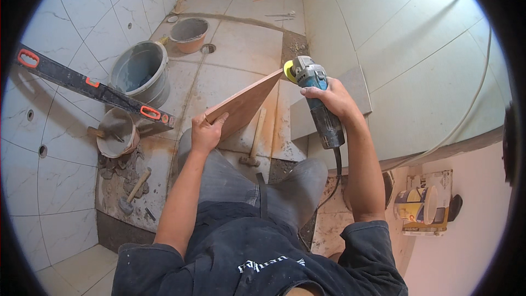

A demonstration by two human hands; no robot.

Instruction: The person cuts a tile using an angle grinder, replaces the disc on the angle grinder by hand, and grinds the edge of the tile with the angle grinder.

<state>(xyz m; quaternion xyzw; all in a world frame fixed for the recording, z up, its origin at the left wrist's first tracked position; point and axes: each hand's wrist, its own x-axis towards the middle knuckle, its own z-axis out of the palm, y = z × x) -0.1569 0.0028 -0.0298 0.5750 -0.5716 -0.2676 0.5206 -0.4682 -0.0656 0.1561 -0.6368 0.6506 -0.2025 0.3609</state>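
My left hand is closed on the near edge of a tile, its reddish-brown back facing me, held tilted above my knees. In my right hand is a blue and black angle grinder, fingers wrapped round its body. The grinder's yellow-green disc is right by the tile's far corner; whether it touches I cannot tell. Beneath the tile a hammer with a pale wooden handle lies on the floor between my legs.
A black spirit level leans at the left by a large grey bucket. Behind stands an orange bucket; nearer are a mortar bucket and a mallet. The grinder's cord runs down past my right leg.
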